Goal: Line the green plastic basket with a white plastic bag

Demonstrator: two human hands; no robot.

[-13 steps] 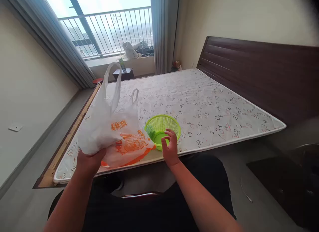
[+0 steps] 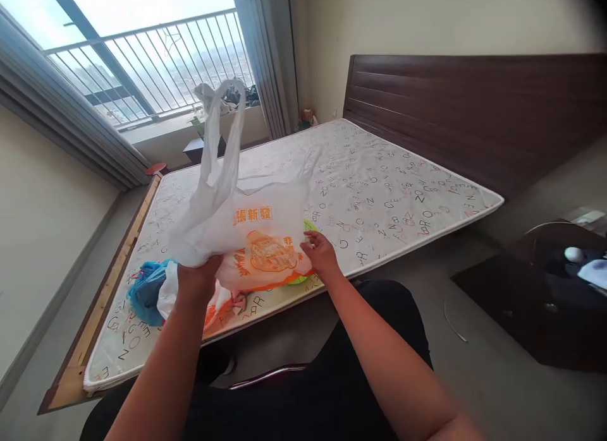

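Over the near edge of the mattress (image 2: 379, 175), a white plastic bag (image 2: 256, 229) with orange print is held up between both hands. The left hand (image 2: 199, 278) has its grip closed on a gathered bunch of the bag's lower left side, fingers wrapped around the plastic from below. The right hand (image 2: 322, 254) pinches the bag's right edge, thumb and fingers narrowed onto the film. The bag's two handles (image 2: 220, 122) rise loosely above the hands, slack and twisted, in front of the window.

Behind the bag's lower right corner, a green basket (image 2: 309, 227) sits on the mattress, mostly hidden; only slivers of its rim show above and below the right hand, just beside the fingers. To the left, beside the left wrist, lies a blue plastic bag (image 2: 145, 289), crumpled on the mattress, with what seems to be another white-and-orange bag (image 2: 213, 305) touching it, though the forearm covers much of that.

The mattress is printed with scattered letters and rests on a wooden bed frame (image 2: 118, 258) whose dark headboard (image 2: 474, 112) runs along the right wall. A dark low cabinet (image 2: 521, 314) stands on the floor at the right.
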